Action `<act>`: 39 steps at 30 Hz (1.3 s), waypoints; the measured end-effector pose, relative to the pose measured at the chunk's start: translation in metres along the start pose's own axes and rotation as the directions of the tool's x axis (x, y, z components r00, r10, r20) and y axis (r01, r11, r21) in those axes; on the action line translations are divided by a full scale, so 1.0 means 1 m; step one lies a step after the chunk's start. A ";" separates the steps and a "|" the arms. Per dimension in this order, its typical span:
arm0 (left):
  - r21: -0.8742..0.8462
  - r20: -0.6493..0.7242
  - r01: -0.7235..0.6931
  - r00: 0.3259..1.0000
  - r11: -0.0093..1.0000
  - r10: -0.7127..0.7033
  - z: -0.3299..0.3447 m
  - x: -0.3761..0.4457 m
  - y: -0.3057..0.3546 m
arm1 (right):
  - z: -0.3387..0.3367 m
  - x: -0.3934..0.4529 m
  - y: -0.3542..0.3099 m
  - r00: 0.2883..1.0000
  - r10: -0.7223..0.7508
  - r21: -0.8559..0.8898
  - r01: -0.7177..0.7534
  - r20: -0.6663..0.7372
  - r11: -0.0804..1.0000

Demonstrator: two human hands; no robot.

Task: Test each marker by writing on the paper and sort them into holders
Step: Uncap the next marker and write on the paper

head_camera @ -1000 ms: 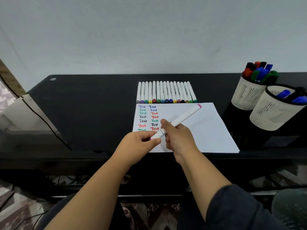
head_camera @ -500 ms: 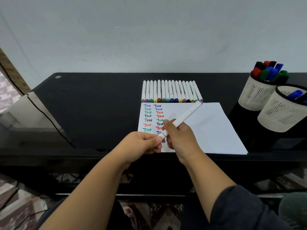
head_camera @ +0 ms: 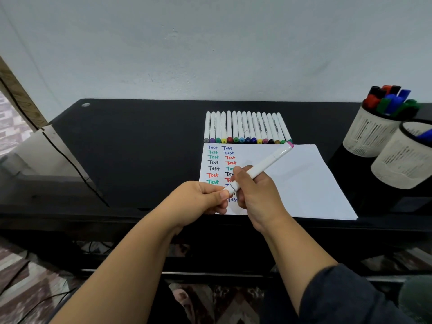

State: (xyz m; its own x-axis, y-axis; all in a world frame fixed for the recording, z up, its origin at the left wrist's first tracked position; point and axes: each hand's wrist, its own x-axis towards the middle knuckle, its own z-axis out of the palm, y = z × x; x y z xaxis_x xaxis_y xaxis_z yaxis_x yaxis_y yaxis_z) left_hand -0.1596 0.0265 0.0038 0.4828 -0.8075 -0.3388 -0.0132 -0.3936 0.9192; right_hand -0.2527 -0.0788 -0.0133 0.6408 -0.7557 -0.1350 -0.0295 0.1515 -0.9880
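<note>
The bench lies bare and dark across its whole left half, giving open passage there, while the right half of the paper is unmarked and uncovered. A row of markers lines the paper's far edge, and two holders crowd the right end, one just in front of the other.

"Test" — repeated on paper

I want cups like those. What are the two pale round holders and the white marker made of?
The two pale round holders look like matte plastic or coated metal mesh, given their slits. The white marker with a pink end looks like smooth plastic, slightly shiny.
</note>
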 end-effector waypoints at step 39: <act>0.273 -0.344 -0.003 0.933 0.962 0.101 -0.005 0.012 -0.022 | -0.023 0.008 0.013 0.994 -0.110 -0.527 0.080 -0.024 0.846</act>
State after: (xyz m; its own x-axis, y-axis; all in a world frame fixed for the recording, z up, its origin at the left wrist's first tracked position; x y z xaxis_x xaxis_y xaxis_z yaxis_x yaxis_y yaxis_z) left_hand -0.1489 0.0276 -0.0196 0.7508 -0.6421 -0.1548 -0.2530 -0.4961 0.8306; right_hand -0.2655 -0.0975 -0.0285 0.6214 -0.7830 -0.0277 -0.3774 -0.2681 -0.8864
